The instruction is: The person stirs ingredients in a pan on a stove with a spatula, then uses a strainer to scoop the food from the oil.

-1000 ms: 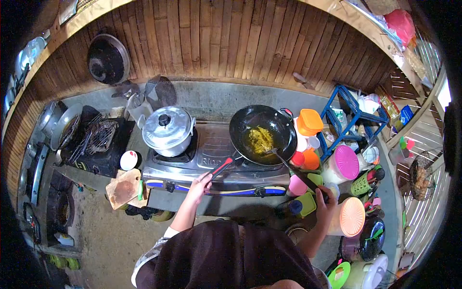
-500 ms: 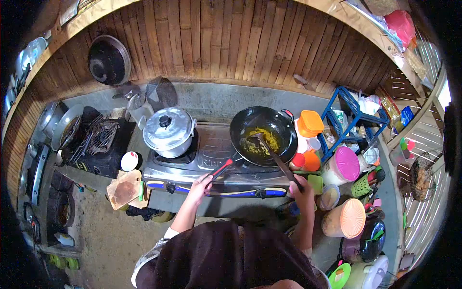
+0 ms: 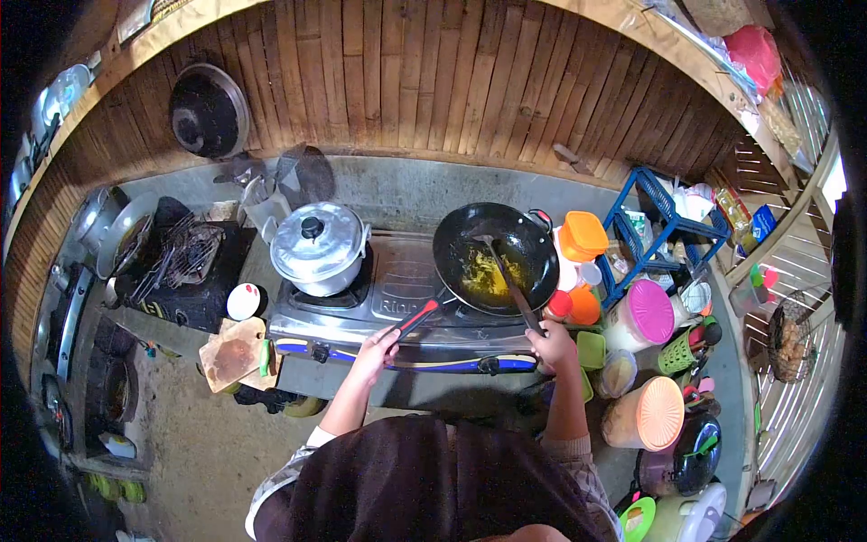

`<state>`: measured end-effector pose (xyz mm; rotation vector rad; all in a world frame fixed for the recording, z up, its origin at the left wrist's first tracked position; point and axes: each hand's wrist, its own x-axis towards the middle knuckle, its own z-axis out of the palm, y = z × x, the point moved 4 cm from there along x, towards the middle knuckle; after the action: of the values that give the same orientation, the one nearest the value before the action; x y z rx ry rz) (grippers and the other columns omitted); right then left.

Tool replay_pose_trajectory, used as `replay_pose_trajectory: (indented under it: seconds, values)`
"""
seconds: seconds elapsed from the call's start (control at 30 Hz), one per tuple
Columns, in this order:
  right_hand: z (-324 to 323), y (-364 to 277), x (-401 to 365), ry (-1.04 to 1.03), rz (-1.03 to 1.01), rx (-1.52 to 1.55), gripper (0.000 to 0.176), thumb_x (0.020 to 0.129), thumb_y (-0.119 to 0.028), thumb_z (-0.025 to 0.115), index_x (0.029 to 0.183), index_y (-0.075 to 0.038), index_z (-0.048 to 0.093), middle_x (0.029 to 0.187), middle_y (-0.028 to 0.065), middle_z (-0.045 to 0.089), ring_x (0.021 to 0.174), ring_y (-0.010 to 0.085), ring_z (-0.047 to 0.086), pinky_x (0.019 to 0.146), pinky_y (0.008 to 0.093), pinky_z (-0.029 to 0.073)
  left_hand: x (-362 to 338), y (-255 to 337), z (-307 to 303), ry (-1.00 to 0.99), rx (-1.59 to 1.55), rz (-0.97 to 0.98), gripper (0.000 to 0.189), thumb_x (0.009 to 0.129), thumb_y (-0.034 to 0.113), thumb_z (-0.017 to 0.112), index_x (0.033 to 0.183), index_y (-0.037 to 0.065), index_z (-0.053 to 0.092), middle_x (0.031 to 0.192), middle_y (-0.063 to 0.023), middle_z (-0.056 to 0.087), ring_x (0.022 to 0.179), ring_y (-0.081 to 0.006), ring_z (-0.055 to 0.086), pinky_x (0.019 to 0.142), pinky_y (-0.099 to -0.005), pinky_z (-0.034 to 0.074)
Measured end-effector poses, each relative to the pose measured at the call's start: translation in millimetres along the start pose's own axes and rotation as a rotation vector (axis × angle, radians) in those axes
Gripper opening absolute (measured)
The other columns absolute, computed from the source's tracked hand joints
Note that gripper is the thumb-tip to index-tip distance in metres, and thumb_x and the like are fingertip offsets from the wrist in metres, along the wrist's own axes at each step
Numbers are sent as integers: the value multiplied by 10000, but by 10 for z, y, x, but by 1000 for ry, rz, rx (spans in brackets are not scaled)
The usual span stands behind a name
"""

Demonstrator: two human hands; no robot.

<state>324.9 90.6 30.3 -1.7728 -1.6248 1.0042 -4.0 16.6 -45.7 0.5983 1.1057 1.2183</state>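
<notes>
While our left hand (image 3: 377, 348) wraps the red handle (image 3: 418, 315) of the round black wok (image 3: 495, 237) on the silver gas stove (image 3: 397, 291), our right hand (image 3: 551, 343) is fisted around a long dark spatula (image 3: 510, 285), tip in the yellow food (image 3: 486, 269).

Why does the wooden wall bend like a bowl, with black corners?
Head view: a fisheye lens bows the plank wall and leaves black corners; daylight glares through the right-hand slats; the left hand on the wok handle and right hand on the spatula look sharp.
</notes>
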Motion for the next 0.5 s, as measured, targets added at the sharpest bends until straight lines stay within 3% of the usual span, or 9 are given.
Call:
replay_pose_trajectory:
  seconds: [0.07,0.1,0.17,0.2,0.27,0.3,0.37,0.5]
  values:
    - [27,273,266,-39,-109,-304,302,749,-210,621,963,-10,549,811,172,604,672,331,589,652,378,463,-14,20,19,-12,0,-16,278,852,280,541,1054,90,532,540,75,390,428,-25,274,410,-184,212]
    - [54,322,304,-39,-111,-305,302,749,-210,621,963,-10,549,811,172,604,672,331,589,652,378,463,-11,21,19,-12,-2,-14,278,852,280,541,1054,90,532,540,75,390,428,-25,274,410,-184,212]
    - [22,317,330,177,-389,-235,331,735,-170,630,1015,-21,538,749,118,602,674,248,593,638,353,459,-9,20,18,-17,4,-16,281,853,278,537,1063,91,532,543,75,394,432,-25,278,415,-181,213]
    - [23,279,323,176,-391,-236,331,735,-170,630,1015,-21,538,749,118,602,674,248,593,638,353,459,-8,19,15,-17,3,-15,281,853,278,537,1063,91,532,543,75,394,432,-25,278,415,-181,213]
    - [-18,133,265,287,-579,-258,382,746,-142,615,1095,-36,502,835,177,604,804,312,595,719,382,449,-8,20,8,-18,22,-7,288,853,277,536,1070,88,534,544,75,395,441,-27,287,426,-180,218]
    - [-65,70,220,286,-579,-259,382,746,-142,615,1095,-36,502,835,177,604,804,312,595,719,382,449,-10,21,8,-17,21,-7,288,853,277,536,1070,88,534,544,75,395,441,-27,287,426,-180,218]
    - [-143,2,136,145,-383,-339,402,774,-165,568,1153,-56,489,979,230,579,941,358,561,811,412,436,-14,28,10,-1,27,-18,288,852,277,535,1065,83,539,545,76,394,449,-31,293,433,-184,223]
    - [-310,-16,-10,89,-475,-272,406,779,-171,567,1163,-66,488,998,240,571,952,371,551,809,422,438,-11,60,25,-17,47,-1,239,858,275,525,1011,93,517,533,64,374,434,-40,279,423,-198,231]
